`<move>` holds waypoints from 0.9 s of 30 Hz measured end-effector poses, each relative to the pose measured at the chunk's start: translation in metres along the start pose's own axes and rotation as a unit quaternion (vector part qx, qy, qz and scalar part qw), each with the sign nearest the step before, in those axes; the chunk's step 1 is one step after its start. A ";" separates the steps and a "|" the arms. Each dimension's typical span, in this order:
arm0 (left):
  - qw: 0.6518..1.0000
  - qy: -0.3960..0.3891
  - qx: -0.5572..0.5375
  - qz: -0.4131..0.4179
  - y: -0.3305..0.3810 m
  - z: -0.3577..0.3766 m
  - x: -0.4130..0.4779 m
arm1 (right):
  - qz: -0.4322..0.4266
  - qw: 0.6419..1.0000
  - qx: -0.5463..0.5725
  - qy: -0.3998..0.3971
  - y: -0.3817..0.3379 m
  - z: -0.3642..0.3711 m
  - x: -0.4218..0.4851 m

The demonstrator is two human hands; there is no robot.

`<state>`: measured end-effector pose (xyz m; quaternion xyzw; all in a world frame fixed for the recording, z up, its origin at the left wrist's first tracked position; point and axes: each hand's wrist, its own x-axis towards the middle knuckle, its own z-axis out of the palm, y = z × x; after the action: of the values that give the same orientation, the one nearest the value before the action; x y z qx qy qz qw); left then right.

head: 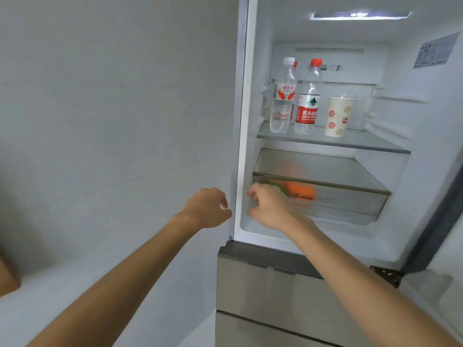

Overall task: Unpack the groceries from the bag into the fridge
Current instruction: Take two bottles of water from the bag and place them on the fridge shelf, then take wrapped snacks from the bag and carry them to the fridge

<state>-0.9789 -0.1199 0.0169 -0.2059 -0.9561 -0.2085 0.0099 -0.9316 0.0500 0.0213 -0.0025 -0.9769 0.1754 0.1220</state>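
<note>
Fridge [250, 121]: open, beside a pale tiled wall [112, 96].
Drawer [345, 204]: lowest compartment; an orange and green item [299, 190] inside, blurred.
Shelf [363, 144]: three bottles [307, 106], the third mostly hidden; one paper cup [338, 116].
Right hand [269, 206]: curled at the drawer's left front; hold unclear.
Left hand [208, 209]: loosely curled, empty, by the fridge edge.
Bag: unseen.

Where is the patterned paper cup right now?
In the head view, the patterned paper cup stands upright on the fridge's upper glass shelf, just right of the red-capped water bottle.
</note>
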 end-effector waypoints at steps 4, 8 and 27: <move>0.996 0.032 0.019 -0.086 -0.047 -0.014 -0.061 | -0.077 0.996 0.023 -0.041 -0.045 0.029 -0.016; 0.978 0.059 0.027 -0.197 -0.095 -0.017 -0.146 | -0.146 0.983 0.054 -0.097 -0.097 0.067 -0.044; 0.761 0.153 0.055 -0.628 -0.185 -0.050 -0.702 | -0.529 0.786 0.063 -0.313 -0.438 0.182 -0.352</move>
<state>-0.4138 -0.5663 -0.0837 0.4764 -0.8668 -0.1433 0.0339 -0.6166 -0.4401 -0.0770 0.5775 -0.7964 0.1358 -0.1174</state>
